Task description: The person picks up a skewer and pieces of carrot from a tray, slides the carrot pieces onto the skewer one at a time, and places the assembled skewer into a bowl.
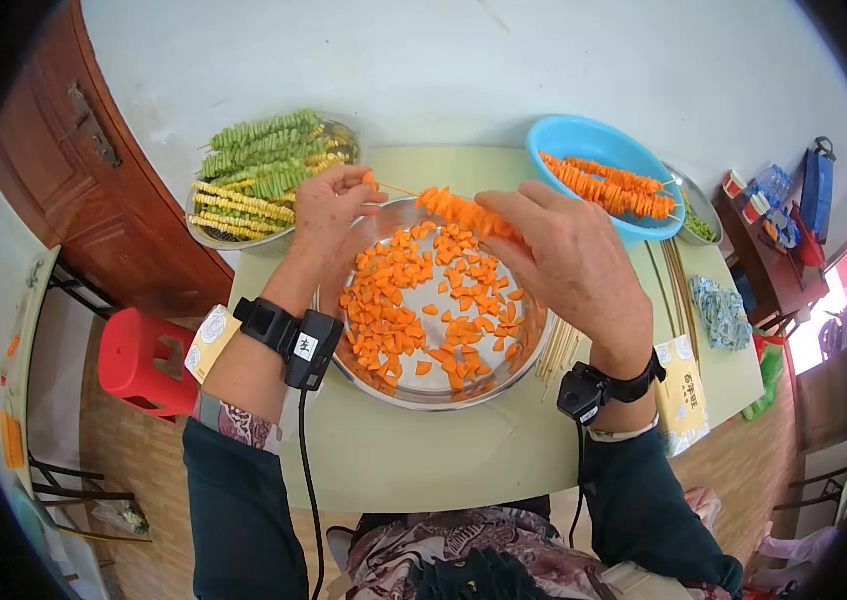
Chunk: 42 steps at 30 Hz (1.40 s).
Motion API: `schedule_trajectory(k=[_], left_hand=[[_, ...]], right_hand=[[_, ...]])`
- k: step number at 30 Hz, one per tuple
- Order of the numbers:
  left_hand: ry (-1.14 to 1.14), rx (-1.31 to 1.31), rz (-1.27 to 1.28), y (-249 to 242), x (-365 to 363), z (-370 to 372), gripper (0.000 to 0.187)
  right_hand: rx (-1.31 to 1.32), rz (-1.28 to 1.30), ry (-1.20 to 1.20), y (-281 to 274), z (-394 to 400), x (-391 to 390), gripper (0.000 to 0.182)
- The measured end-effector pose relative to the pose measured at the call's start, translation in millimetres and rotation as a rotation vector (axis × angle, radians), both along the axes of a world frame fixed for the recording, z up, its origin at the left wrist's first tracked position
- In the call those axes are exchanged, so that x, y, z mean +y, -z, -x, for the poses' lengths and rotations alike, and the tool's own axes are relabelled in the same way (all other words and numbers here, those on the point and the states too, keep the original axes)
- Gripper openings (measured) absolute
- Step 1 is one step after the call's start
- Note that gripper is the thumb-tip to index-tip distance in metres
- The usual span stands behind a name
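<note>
Carrot pieces [414, 300] fill a round steel tray [434, 392] at the middle of the green table [464, 450], close to its near edge. Only 1 view is given, from the head, looking down.

Above the tray's far rim both hands hold 1 skewer [399, 188]. The left hand [329, 215] pinches the bare stick near its tip, thumb and forefinger closed on it, with a small carrot bit at the fingertips. The right hand [569, 260] is closed around the loaded part, where threaded carrots [464, 212] run in a row under its fingers. The skewer's long axis lies roughly left to right, parallel to the table's far edge, sloping slightly down toward the right hand. The loose pieces lie directly below and toward the person from both hands; the left hand sits a little nearer the thicker heap on the tray's left side.

At the far left corner a plate [206, 236] carries green and yellow skewers [259, 165]. At the far right a blue bowl [584, 140] holds finished carrot skewers [609, 185]. Bare sticks [562, 350] lie just right of the tray, partly under the right wrist, and more lie by the right edge beside a patterned cloth [722, 312]. Each wrist wears a black band with a cable.
</note>
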<state>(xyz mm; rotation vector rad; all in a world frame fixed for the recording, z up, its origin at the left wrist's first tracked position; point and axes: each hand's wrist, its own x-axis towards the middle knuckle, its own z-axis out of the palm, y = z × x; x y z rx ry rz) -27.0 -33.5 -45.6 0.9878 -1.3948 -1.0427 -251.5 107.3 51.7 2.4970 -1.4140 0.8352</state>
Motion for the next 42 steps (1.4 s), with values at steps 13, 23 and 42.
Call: schedule_trajectory(k=[13, 23, 42], left_hand=[[-0.030, -0.047, 0.042, 0, -2, -2, 0.023], [-0.017, 0.085, 0.000, -4, 1, -3, 0.026], [0.009, 0.035, -0.031, -9, 7, 1, 0.021]], right_hand=[[0.024, 0.001, -0.009, 2, -3, 1, 0.016], [0.018, 0.017, 0.006, 6, -7, 4, 0.021], [-0.023, 0.032, 0.013, 10, 1, -5, 0.018]])
